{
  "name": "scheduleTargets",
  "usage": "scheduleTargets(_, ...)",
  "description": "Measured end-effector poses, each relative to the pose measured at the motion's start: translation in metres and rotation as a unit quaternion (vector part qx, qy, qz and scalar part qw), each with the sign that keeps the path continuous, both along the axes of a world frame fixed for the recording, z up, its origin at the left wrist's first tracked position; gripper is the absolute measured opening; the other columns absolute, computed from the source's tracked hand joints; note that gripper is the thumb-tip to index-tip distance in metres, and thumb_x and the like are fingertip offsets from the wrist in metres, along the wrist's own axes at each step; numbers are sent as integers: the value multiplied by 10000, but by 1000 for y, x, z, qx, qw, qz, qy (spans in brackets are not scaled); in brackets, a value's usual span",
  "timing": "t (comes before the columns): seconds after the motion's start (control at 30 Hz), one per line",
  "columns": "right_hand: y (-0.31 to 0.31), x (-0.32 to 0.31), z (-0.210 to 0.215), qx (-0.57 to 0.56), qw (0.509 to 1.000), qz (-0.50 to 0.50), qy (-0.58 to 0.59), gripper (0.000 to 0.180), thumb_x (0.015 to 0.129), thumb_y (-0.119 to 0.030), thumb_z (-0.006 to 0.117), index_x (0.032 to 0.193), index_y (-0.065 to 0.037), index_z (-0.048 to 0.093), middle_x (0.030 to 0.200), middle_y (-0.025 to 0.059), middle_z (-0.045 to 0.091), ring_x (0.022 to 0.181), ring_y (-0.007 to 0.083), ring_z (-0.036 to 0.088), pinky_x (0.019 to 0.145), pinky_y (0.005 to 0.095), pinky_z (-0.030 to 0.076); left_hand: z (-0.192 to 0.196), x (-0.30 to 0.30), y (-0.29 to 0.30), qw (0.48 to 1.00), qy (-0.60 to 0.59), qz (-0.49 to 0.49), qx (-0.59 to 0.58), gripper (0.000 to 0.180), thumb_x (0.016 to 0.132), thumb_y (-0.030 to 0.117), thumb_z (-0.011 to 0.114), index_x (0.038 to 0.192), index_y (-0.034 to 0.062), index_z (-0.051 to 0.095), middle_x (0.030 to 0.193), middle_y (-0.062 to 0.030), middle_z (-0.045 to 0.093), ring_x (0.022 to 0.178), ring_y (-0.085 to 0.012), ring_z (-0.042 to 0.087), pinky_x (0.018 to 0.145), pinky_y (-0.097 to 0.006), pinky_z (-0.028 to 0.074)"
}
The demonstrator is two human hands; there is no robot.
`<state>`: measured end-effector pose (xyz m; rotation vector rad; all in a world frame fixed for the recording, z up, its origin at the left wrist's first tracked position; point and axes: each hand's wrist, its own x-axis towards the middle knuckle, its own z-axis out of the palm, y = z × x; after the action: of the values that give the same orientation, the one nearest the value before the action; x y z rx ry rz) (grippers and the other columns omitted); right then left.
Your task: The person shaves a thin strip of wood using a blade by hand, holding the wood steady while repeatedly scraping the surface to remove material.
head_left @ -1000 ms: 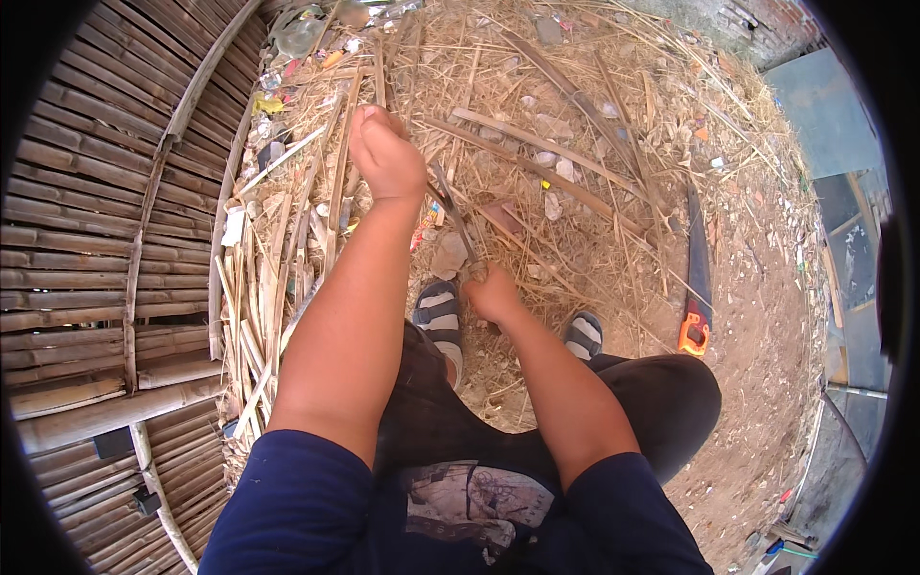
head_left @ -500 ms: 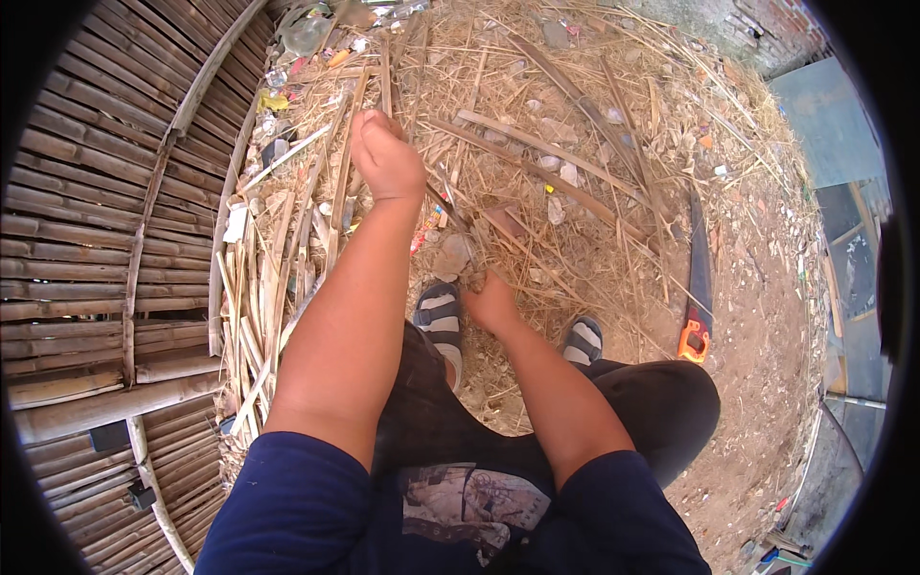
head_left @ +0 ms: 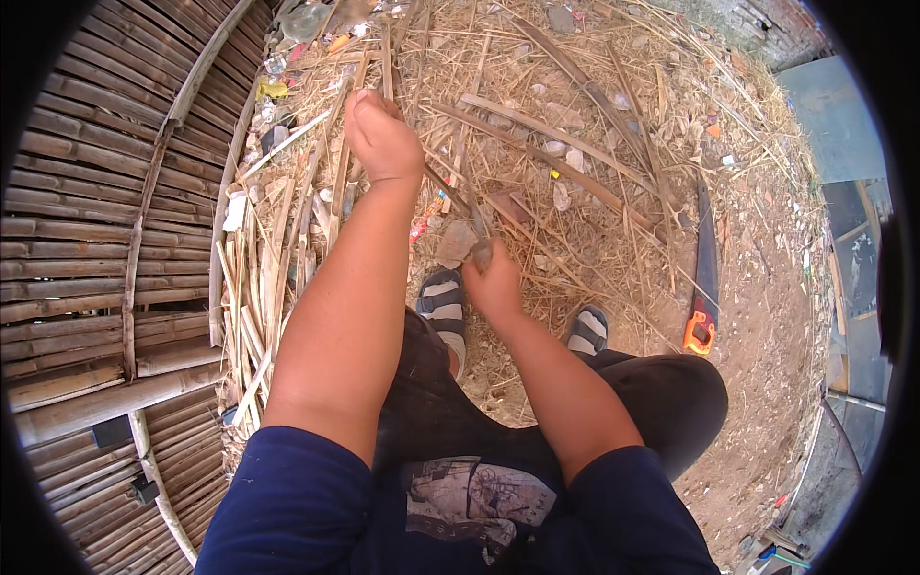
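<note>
Near mid-frame, just above the feet, the right hand [head_left: 494,287] was closed round the short handle of a knife [head_left: 477,226], thumb side up, blade pointing up the frame. Blade blurred; its edge and exact shape could not be made out.

Upper centre-left, the left hand [head_left: 381,142] was curled narrow, its fingers mostly turned out of sight. A thin dark strip [head_left: 447,188] showed from beside its wrist and slanted down toward the blade. Could not tell whether the fingers gripped it, nor whether strip and blade touched.

Handling, by judgement: strip probably light, stiff along its length, a little springy, apt to splinter at raw edges; best held near the upper end, fingers well clear of the blade. Knife likely heavier, rigid, its weight toward the metal; the handle was the only sound place to take hold, and dust might make it slip.

Around them: a flat stone [head_left: 457,241] just left of the right hand, straw and longer slats [head_left: 565,139] across the upper centre, a pile of pale bamboo [head_left: 251,326] at left beside the slatted wall [head_left: 77,220]. Right of centre, a saw [head_left: 704,254] lay on bare soil, orange handle toward the bottom of the frame
</note>
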<state>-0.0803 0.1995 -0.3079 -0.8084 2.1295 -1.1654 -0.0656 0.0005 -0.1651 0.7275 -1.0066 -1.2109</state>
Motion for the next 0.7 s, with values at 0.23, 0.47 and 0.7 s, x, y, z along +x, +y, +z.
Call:
scheduleTargets(0.23, -1, -14, -29, 102, 994, 48, 9, 458, 802, -259, 688, 1150, 27, 606, 1045, 297, 676, 1008, 451, 655, 865, 486, 521, -6, 9, -13, 999, 32, -19, 12, 247, 957, 222, 391, 731, 122, 389, 634, 18, 356, 561, -94, 300, 516, -282, 244)
scheduleTargets(0.47, -29, -29, 66, -151, 980, -73, -111, 414, 830, -264, 706, 1114, 15, 594, 885, 211, 676, 820, 382, 667, 741, 433, 499, 1, -2, 2, 1000, 1, -2, -3, 247, 922, 205, 379, 694, 121, 339, 618, 3, 339, 560, -110, 280, 515, -293, 239)
scheduleTargets(0.7, -6, -1, -38, 154, 981, 103, 62, 510, 832, -265, 704, 1225, 19, 546, 990, 280, 685, 935, 423, 676, 840, 480, 514, -42, 3, -31, 893, -276, 240, -261, 238, 901, 194, 378, 683, 122, 316, 615, -14, 341, 551, -123, 272, 508, -293, 248)
